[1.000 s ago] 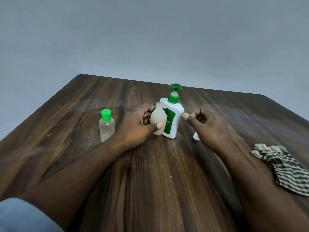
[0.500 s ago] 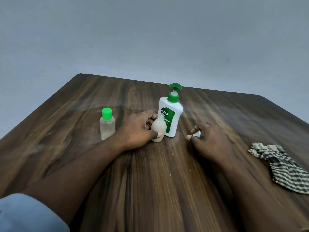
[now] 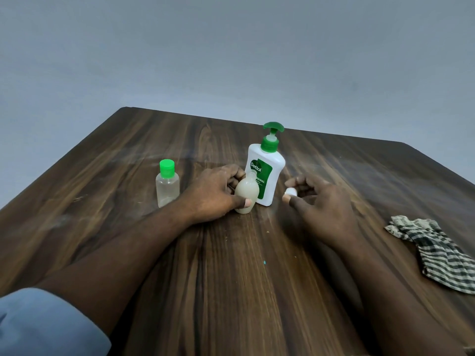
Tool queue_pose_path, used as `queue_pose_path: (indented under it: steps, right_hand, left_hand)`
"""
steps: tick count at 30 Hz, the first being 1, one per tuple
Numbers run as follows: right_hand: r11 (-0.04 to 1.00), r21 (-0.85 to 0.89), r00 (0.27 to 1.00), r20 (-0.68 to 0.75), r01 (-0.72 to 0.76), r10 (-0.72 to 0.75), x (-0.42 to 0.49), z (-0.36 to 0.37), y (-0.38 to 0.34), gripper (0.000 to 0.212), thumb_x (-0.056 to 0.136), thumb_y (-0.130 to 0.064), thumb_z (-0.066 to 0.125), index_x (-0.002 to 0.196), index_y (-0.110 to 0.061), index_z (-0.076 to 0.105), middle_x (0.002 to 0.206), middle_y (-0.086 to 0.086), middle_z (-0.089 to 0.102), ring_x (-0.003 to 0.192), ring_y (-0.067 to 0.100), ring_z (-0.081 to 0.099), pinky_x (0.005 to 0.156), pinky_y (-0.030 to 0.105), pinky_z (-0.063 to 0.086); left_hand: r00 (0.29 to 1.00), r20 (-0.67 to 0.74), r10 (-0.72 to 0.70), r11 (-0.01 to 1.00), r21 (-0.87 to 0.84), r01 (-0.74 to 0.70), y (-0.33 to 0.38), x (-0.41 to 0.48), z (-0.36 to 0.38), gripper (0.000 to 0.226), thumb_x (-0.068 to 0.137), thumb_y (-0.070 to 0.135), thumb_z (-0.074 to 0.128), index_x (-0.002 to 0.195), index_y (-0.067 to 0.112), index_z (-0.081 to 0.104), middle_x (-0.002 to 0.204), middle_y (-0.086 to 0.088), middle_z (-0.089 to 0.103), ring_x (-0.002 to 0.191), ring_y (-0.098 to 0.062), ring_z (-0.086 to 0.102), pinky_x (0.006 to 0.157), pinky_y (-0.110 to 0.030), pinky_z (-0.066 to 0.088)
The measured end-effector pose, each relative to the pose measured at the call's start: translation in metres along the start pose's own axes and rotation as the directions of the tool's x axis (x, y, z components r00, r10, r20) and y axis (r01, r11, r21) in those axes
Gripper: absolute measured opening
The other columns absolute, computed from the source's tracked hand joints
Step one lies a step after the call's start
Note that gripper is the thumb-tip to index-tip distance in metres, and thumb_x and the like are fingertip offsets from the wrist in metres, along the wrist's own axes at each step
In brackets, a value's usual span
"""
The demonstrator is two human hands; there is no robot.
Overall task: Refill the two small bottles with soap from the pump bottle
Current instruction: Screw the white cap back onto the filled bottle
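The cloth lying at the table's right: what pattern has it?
The cloth has a dark-and-pale striped check; head view shows it best.

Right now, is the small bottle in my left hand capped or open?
Open. The small bottle has a bare neck; the right hand pinches a white cap apart from it.

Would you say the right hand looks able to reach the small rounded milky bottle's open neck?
Probably yes: the right hand, pinching a small white cap, hovers beside the milky bottle, nothing between.

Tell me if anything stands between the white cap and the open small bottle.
Nothing visible does. The right hand pinches the white cap; the left hand holds the open small bottle; the pump bottle stands behind, not between.
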State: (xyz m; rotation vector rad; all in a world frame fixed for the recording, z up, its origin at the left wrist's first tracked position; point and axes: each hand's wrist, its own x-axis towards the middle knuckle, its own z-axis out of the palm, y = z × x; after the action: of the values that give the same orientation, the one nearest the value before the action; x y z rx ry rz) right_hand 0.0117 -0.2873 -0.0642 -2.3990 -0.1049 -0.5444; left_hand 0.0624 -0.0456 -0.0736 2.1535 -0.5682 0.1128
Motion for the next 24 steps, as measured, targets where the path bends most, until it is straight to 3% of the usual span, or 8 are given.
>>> queue_pose_path:
  steps: [1, 4, 6, 8, 12, 18, 21, 24]
  right_hand:
    - [0.996, 0.087, 1.000, -0.007, 0.022, -0.022, -0.002, -0.001, -0.008, 0.021, 0.089, -0.018, 0.081, 0.103, -0.033, 0.075, 0.093, -0.017, 0.075, 0.081, 0.000, 0.070, 0.071, 0.011, 0.051]
    - [0.947, 0.314, 0.998, -0.016, 0.065, -0.063, -0.005, 0.000, -0.030, 0.022, 0.090, -0.014, 0.081, 0.105, -0.030, 0.077, 0.099, -0.015, 0.076, 0.082, 0.007, 0.071, 0.077, 0.028, 0.060]
    - [0.918, 0.391, 0.998, 0.001, 0.065, -0.071, -0.004, 0.002, -0.040, 0.024, 0.089, -0.014, 0.082, 0.106, -0.029, 0.078, 0.099, -0.010, 0.077, 0.084, 0.013, 0.072, 0.079, 0.036, 0.063]
    - [0.900, 0.434, 0.997, 0.035, 0.046, -0.067, 0.000, 0.004, -0.047, 0.030, 0.086, -0.015, 0.086, 0.110, -0.030, 0.077, 0.099, -0.003, 0.076, 0.085, 0.016, 0.071, 0.080, 0.036, 0.063]
    - [0.921, 0.383, 0.994, 0.047, 0.073, -0.098, 0.010, 0.014, -0.048, 0.033, 0.086, -0.014, 0.085, 0.113, -0.031, 0.076, 0.102, -0.004, 0.076, 0.087, 0.019, 0.070, 0.080, 0.033, 0.062]
    - [0.946, 0.308, 0.993, 0.026, 0.101, -0.114, 0.018, 0.022, -0.057, 0.024, 0.092, -0.027, 0.079, 0.116, -0.032, 0.076, 0.088, -0.006, 0.076, 0.075, 0.000, 0.067, 0.069, 0.016, 0.052]
    - [0.961, 0.237, 0.988, 0.030, 0.143, -0.154, 0.020, 0.017, -0.068, 0.022, 0.094, -0.031, 0.077, 0.114, -0.027, 0.070, 0.090, -0.012, 0.075, 0.078, -0.001, 0.069, 0.066, 0.010, 0.048]
    - [0.974, 0.124, 0.981, 0.022, 0.190, -0.194, 0.025, 0.014, -0.076, 0.018, 0.093, -0.034, 0.078, 0.106, -0.027, 0.067, 0.091, -0.015, 0.074, 0.080, -0.002, 0.067, 0.064, 0.005, 0.044]
  left_hand:
    - [1.000, 0.006, -0.002, 1.000, -0.001, 0.002, 0.001, 0.000, -0.001, 0.034, 0.073, 0.024, 0.087, 0.099, 0.029, 0.065, 0.089, 0.010, 0.073, 0.074, -0.007, 0.067, 0.074, -0.028, 0.056]
    - [1.000, 0.019, 0.002, 1.000, 0.013, -0.003, 0.002, 0.000, -0.004, 0.033, 0.072, 0.022, 0.088, 0.095, 0.028, 0.064, 0.086, 0.009, 0.073, 0.071, -0.007, 0.065, 0.068, -0.023, 0.053]
    - [1.000, 0.023, 0.009, 1.000, 0.029, -0.009, 0.002, -0.001, -0.006, 0.034, 0.072, 0.022, 0.088, 0.095, 0.029, 0.063, 0.084, 0.009, 0.071, 0.069, -0.004, 0.063, 0.064, -0.019, 0.050]
    - [0.999, 0.032, 0.015, 0.999, 0.048, -0.017, 0.003, -0.001, -0.007, 0.039, 0.074, 0.022, 0.086, 0.101, 0.030, 0.060, 0.086, 0.010, 0.071, 0.068, -0.001, 0.063, 0.062, -0.017, 0.046]
    - [0.999, 0.033, 0.033, 0.989, 0.142, -0.038, 0.004, -0.001, -0.009, 0.044, 0.075, 0.025, 0.082, 0.103, 0.035, 0.050, 0.087, 0.011, 0.066, 0.071, 0.000, 0.062, 0.055, -0.015, 0.039]
    - [0.997, 0.026, 0.072, 0.981, 0.176, -0.076, 0.002, 0.000, -0.009, 0.040, 0.076, 0.026, 0.082, 0.084, 0.038, 0.044, 0.085, 0.014, 0.061, 0.076, -0.001, 0.059, 0.059, -0.019, 0.038]
    - [0.996, 0.024, 0.082, 0.982, 0.167, -0.085, 0.000, 0.000, -0.007, 0.037, 0.076, 0.029, 0.082, 0.103, 0.034, 0.055, 0.090, 0.013, 0.063, 0.080, -0.002, 0.061, 0.065, -0.023, 0.046]
    - [0.996, 0.021, 0.088, 0.984, 0.156, -0.091, -0.003, 0.000, -0.007, 0.054, 0.077, 0.031, 0.081, 0.125, 0.026, 0.056, 0.098, 0.012, 0.066, 0.085, -0.001, 0.062, 0.070, -0.024, 0.050]
